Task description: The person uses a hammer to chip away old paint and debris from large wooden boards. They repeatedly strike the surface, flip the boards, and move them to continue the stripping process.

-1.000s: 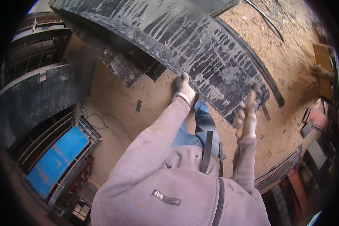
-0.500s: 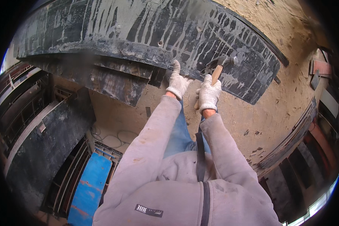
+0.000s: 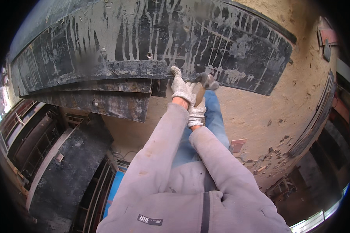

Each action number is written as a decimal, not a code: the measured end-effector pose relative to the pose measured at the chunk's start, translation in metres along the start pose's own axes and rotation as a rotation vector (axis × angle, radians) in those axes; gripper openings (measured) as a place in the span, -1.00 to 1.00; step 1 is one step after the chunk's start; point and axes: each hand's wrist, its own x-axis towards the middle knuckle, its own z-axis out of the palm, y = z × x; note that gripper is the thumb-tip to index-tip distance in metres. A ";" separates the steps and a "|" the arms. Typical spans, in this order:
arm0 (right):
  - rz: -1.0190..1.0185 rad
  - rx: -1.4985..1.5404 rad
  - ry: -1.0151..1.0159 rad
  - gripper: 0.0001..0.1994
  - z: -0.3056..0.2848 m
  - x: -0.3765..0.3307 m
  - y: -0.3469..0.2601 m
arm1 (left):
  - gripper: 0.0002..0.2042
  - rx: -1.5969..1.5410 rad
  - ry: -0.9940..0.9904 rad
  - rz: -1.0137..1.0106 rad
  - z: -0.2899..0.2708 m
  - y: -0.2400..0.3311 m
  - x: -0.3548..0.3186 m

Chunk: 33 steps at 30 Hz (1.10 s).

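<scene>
Your left hand (image 3: 182,88) lay at the near edge of the dark, grey-streaked panel (image 3: 217,50), thumb over it (whether the fingers gripped, I couldn't tell). Your right hand (image 3: 197,112), just beside it, was wrapped around the hammer (image 3: 209,81), its head by that edge. Sandy floor (image 3: 256,116) spread out to the right.

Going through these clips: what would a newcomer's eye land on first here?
Probably the big dark board streaked with pale drips, which spans the top of the view. Next, just below the middle of its near edge, the hammer, held in the gloved right hand, with the gloved left hand close beside it, thumb on the board's edge. A sliver of bright blue panel also stands out at lower left.
</scene>
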 end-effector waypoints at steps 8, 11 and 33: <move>-0.255 0.038 -0.107 -0.65 -0.039 0.022 -0.002 | 0.02 0.054 -0.066 0.105 0.002 0.002 -0.016; 0.098 -0.072 -0.262 -0.54 -0.095 0.010 -0.046 | 0.02 0.000 -0.118 0.071 -0.001 0.002 -0.012; -0.510 -0.011 -0.067 -0.61 -0.117 0.004 -0.038 | 0.08 -0.070 -0.293 0.053 -0.002 -0.002 -0.021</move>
